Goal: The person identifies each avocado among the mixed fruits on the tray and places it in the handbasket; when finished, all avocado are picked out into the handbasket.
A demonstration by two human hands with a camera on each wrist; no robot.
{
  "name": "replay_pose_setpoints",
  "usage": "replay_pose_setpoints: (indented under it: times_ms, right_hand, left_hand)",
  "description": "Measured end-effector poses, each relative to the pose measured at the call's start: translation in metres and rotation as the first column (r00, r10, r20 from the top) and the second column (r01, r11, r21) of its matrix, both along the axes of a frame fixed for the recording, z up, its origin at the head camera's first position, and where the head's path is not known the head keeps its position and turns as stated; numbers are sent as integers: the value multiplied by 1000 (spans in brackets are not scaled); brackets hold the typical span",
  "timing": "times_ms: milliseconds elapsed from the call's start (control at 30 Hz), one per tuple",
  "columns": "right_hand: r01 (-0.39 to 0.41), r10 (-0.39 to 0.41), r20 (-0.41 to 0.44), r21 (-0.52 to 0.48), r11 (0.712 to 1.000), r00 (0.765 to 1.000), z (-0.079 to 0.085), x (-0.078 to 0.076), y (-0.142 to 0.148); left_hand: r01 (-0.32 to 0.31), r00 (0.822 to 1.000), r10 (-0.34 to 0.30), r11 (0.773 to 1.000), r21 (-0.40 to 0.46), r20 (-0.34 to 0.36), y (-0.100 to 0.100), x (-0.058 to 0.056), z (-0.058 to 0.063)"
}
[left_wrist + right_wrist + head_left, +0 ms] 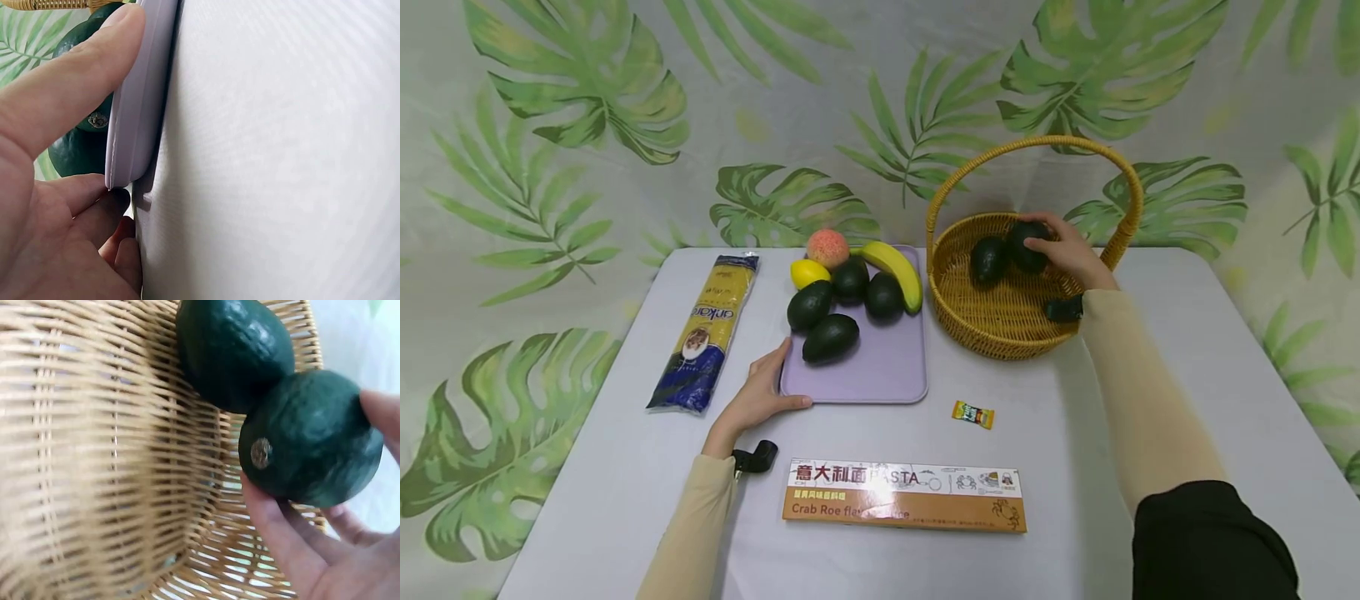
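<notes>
My right hand is inside the wicker basket, gripping a dark green avocado between thumb and fingers. A second avocado lies against it at the basket's back wall. At the near left corner of the lilac tray, my left hand holds the edge, thumb along the front rim and fingers at the left side. Several avocados sit on the tray with a peach, a lemon and a banana.
A blue and gold pasta bag lies left of the tray. Nearer the front is a long pasta box, with a small yellow candy packet beyond it. The basket's tall handle arches above the right hand. A leaf-patterned cloth hangs behind the table.
</notes>
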State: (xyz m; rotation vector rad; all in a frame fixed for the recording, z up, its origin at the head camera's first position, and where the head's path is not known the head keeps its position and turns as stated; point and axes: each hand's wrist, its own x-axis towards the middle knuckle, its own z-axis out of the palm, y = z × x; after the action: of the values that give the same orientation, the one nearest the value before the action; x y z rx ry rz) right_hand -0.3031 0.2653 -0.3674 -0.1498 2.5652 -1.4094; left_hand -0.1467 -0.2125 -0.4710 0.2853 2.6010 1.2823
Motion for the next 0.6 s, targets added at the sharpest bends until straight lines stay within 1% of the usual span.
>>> replay_pose_setpoints:
  times_ms: [200, 300, 400, 500, 600]
  right_hand:
    - [78, -77, 30, -9, 997, 997, -10, -3, -4]
    - [96, -95, 54, -9, 995, 994, -14, -4, -6]
    - [95, -94, 82, -6, 995, 992, -17, -3, -9]
    - [79, -80, 107, 21, 997, 991, -18, -2, -12]
    - [48, -53, 106, 48, 998, 993, -15, -1, -12]
  left_hand:
    - [4, 1000, -4, 1000, -5, 1, 0, -2, -1]
    - [8, 1000, -8, 1000, -5, -3, 0, -2, -1]
    - [5, 1000, -5, 1000, -2, -4, 0, -2, 0]
    - [5, 1000, -5, 1000, -6, -2, -1, -2, 1]
    - [4, 1000, -4, 1000, -7, -1, -2, -1, 1]
